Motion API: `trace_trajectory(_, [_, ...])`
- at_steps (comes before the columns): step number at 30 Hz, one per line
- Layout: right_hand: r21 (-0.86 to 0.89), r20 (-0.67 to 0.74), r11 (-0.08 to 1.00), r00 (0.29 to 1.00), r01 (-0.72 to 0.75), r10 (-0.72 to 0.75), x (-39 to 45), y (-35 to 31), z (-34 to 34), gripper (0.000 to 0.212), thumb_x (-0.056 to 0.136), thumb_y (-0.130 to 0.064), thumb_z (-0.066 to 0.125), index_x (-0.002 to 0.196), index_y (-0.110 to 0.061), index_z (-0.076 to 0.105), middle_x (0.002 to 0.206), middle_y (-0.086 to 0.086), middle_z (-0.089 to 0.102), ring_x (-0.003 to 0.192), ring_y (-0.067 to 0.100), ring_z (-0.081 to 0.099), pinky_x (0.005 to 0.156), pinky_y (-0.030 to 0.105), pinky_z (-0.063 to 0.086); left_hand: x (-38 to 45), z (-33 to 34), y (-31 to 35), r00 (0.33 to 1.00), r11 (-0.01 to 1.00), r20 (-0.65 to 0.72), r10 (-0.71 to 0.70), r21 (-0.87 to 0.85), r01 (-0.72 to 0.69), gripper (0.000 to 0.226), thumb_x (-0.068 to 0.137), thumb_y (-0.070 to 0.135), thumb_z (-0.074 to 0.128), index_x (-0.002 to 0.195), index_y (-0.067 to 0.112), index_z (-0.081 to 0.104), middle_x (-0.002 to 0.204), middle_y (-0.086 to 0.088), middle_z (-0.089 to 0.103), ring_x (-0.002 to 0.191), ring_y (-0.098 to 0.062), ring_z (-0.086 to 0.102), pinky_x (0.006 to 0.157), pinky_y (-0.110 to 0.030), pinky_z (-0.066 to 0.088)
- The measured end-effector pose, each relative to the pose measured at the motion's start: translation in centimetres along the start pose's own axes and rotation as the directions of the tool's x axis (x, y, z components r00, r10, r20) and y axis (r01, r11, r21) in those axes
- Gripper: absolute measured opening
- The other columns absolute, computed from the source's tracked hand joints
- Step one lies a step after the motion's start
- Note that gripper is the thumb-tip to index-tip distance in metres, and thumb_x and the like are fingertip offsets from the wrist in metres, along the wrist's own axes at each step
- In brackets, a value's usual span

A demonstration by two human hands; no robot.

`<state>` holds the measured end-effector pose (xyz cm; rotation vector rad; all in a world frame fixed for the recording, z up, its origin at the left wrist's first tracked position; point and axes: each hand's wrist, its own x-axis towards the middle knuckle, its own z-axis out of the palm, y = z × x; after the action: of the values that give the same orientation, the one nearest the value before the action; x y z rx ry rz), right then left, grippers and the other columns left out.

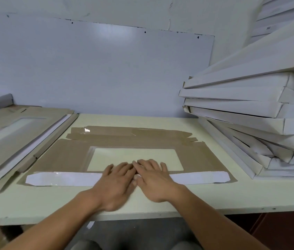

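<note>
Both hands [135, 179] press flat on white flap [66, 178]

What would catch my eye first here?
The left hand and right hand press side by side on a white flap along the near edge of a flat brown cardboard blank with a rectangular window, in the middle. At the right leans a stack of white boxes; at the left lies a pile of brown blanks.

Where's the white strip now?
In the head view, the white strip lies centrally along the near edge of the brown cardboard blank, its middle under the left hand and right hand.
</note>
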<state>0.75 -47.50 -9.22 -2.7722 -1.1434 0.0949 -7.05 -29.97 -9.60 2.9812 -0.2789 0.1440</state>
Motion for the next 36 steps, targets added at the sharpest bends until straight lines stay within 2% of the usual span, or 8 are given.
trace_trajectory(4, [0.011,0.126,0.998,0.991,-0.055,0.053,0.3,1.2,0.1,0.06,0.101,-0.059,0.008,0.155,-0.043,-0.012,0.165,-0.015,-0.015,0.152,0.013,-0.019,0.119,0.057,-0.014,0.0,-0.2,-1.1,0.975,0.999,0.221,-0.032,0.004,0.032,0.086,0.082,0.082,-0.004,0.153,0.034,-0.016,0.156,0.022,-0.023,0.142,0.003,-0.026,0.118,-0.035,-0.015])
trace_trajectory(14, [-0.041,0.129,0.954,0.945,-0.297,0.3,-5.1,12.1,-1.9,0.061,0.099,-0.065,0.005,0.154,-0.047,-0.015,0.164,-0.017,-0.019,0.152,0.012,-0.019,0.119,0.055,-0.014,-5.4,-3.3,-12.6,0.899,0.927,0.233,-0.371,0.145,0.345,0.085,0.074,0.082,-0.008,0.147,0.042,-0.024,0.159,0.02,-0.019,0.145,-0.001,-0.018,0.122,-0.042,-0.004])
trace_trajectory(19, [0.076,-0.032,0.978,0.98,-0.194,0.197,-8.7,13.8,-3.4,0.044,0.102,-0.055,0.033,0.146,-0.051,0.034,0.152,-0.017,0.028,0.144,0.011,0.017,0.118,0.036,0.016,-6.7,-4.1,-14.9,0.865,0.867,0.148,-0.48,0.235,0.44,0.069,0.075,0.076,-0.016,0.135,0.048,-0.035,0.161,0.011,-0.02,0.149,-0.013,-0.016,0.12,-0.049,-0.004])
trace_trajectory(22, [0.053,-0.104,0.994,0.99,-0.093,0.098,-9.1,12.4,-4.9,0.006,0.094,-0.054,0.051,0.096,-0.051,0.056,0.103,-0.02,0.051,0.104,0.006,0.046,0.084,0.024,0.038,-6.8,-4.0,-12.8,0.918,0.87,-0.119,-0.38,0.292,0.398,0.066,0.082,0.061,-0.015,0.146,0.046,-0.021,0.163,0.003,-0.012,0.152,-0.023,-0.004,0.117,-0.054,0.004])
trace_trajectory(24, [0.09,-0.028,0.992,0.995,-0.089,0.092,-8.6,10.9,-5.8,0.025,0.089,-0.057,0.058,0.076,-0.036,0.053,0.078,-0.014,0.053,0.076,0.006,0.049,0.066,0.025,0.039,-6.5,-4.4,-9.7,0.912,0.881,-0.236,-0.335,0.265,0.392,0.071,0.086,0.045,0.011,0.155,0.033,0.004,0.163,-0.011,0.013,0.149,-0.035,0.016,0.112,-0.057,0.021])
trace_trajectory(29, [0.215,0.263,0.967,0.962,-0.138,0.078,-6.2,6.3,-6.9,0.036,0.093,-0.042,0.065,0.072,-0.018,0.049,0.065,-0.006,0.044,0.059,0.012,0.038,0.057,0.03,0.031,-6.0,-4.8,-0.9,0.916,0.977,-0.382,-0.126,0.114,0.181,0.066,0.085,0.041,0.036,0.144,0.013,0.046,0.126,-0.018,0.052,0.1,-0.036,0.058,0.075,-0.042,0.053])
trace_trajectory(33, [0.301,0.341,0.923,0.931,-0.241,0.132,-3.9,1.7,-6.3,0.035,0.093,-0.038,0.065,0.07,-0.017,0.048,0.058,0.0,0.039,0.053,0.017,0.034,0.05,0.027,0.025,-7.3,-4.7,5.1,0.93,0.99,-0.343,0.135,0.005,-0.142,0.061,0.083,0.06,0.054,0.132,0.025,0.049,0.105,0.001,0.051,0.08,-0.017,0.057,0.06,-0.026,0.052])
trace_trajectory(36, [0.412,0.378,0.843,0.907,-0.347,0.188,-2.1,-1.9,-4.9,0.026,0.089,-0.021,0.065,0.066,-0.013,0.054,0.054,0.003,0.043,0.049,0.017,0.038,0.045,0.022,0.027,-7.7,-4.5,7.9,0.949,0.977,-0.253,0.186,-0.058,-0.207,0.046,0.083,0.063,0.049,0.119,0.036,0.057,0.097,0.016,0.053,0.075,0.0,0.052,0.057,-0.018,0.049])
